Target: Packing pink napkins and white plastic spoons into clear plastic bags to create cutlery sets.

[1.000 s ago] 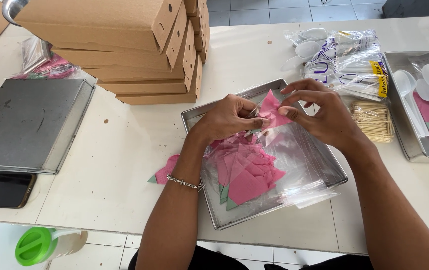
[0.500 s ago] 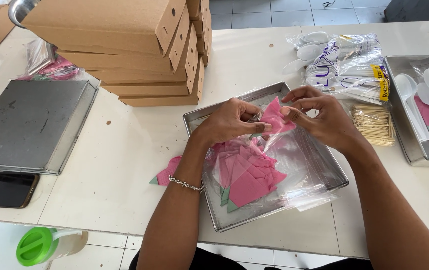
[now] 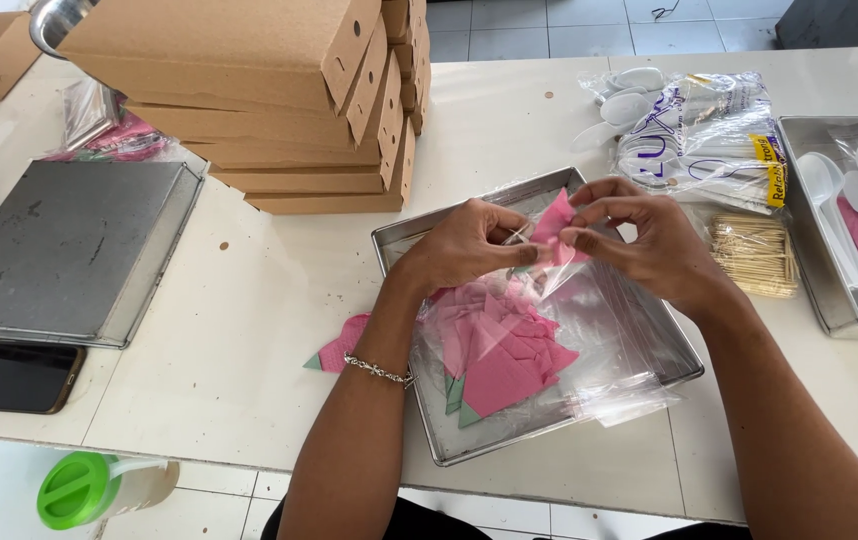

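Both hands meet over a shallow metal tray (image 3: 669, 368) on a white table. My left hand (image 3: 469, 243) and my right hand (image 3: 644, 240) pinch a folded pink paper napkin (image 3: 555, 221) together with a small clear plastic bag (image 3: 539, 255). In the tray below lies a pile of folded pink and green napkins (image 3: 499, 350) and a stack of clear plastic bags (image 3: 604, 335). One more pink napkin (image 3: 344, 345) lies on the table left of the tray, beside my left wrist with its bracelet.
Stacked brown cardboard boxes (image 3: 279, 100) stand at the back left. An upturned metal tray (image 3: 69, 250) and a dark phone (image 3: 14, 377) lie left. Bagged white plastic spoons (image 3: 689, 130), toothpicks (image 3: 754, 255) and another tray (image 3: 829, 280) sit right. A green-lidded container (image 3: 79, 488) stands below the table edge.
Both hands have kept working the pink napkin and the clear bag above the tray, shifting only slightly. The rest stays as it was.
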